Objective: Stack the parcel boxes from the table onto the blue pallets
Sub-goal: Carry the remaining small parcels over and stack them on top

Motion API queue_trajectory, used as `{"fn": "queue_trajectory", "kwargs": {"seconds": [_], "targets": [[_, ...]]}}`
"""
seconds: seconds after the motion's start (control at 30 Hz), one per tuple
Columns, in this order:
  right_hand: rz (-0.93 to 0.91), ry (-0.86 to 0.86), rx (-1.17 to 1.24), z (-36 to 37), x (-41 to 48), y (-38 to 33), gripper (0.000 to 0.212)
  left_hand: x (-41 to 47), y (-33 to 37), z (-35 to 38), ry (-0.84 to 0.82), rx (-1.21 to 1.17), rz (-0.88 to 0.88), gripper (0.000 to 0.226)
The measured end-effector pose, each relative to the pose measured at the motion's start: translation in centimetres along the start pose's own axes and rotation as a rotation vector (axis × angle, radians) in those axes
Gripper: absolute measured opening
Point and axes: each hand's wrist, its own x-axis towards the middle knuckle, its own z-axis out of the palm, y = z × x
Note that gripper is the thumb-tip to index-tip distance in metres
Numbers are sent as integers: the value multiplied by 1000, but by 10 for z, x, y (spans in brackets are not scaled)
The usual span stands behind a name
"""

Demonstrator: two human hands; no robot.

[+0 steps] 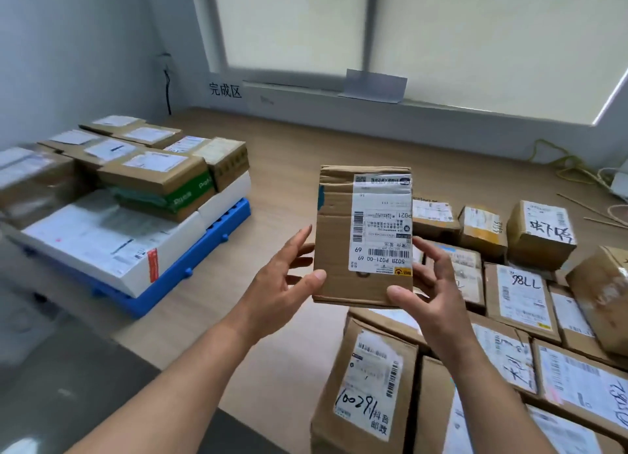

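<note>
A small brown cardboard parcel box (339, 236) is held up in mid-air at the centre, upright. Its tape is creased, and a white shipping label with barcodes faces the person upside down. The left hand (285, 283) grips its lower left corner, thumb on the front and fingers spread behind. The right hand (431, 283) grips the lower right corner the same way.

At nine o'clock, the blue pallet (210, 243) carries a flat white carton (102, 239) with smaller brown boxes on top, one green-banded (183, 192). From three to five o'clock, labelled parcels (520, 297) crowd together, touching. Bare wooden surface (278, 188) lies open between pallet and parcels, running up to the wall at twelve.
</note>
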Motion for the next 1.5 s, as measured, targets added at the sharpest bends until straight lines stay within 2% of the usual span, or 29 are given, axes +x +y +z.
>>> {"fn": "queue_trajectory", "kwargs": {"seconds": [0.13, 0.23, 0.47, 0.7, 0.9, 1.03, 1.23, 1.5], "targets": [[-14, -58, 33, 60, 3, -12, 79, -24, -27, -67, 158, 178, -13, 65], [-25, -94, 52, 106, 2, -21, 76, -46, -45, -112, 210, 287, -21, 73], [-32, -193, 50, 211, -8, -34, 75, -99, -90, -196, 352, 501, -49, 69], [-42, -266, 66, 303, -21, -38, 66, -148, -123, -266, 450, 639, -83, 76], [0, -343, 71, 361, -20, -37, 67, -175, -151, -310, 535, 676, -166, 72], [35, -385, 65, 397, -9, -32, 77, -181, -169, -332, 563, 670, -221, 73], [64, -434, 115, 460, 17, -16, 70, -180, -198, -380, 569, 751, -283, 70], [62, -404, 146, 535, 60, -11, 64, -145, -230, -458, 545, 817, -275, 72]]}}
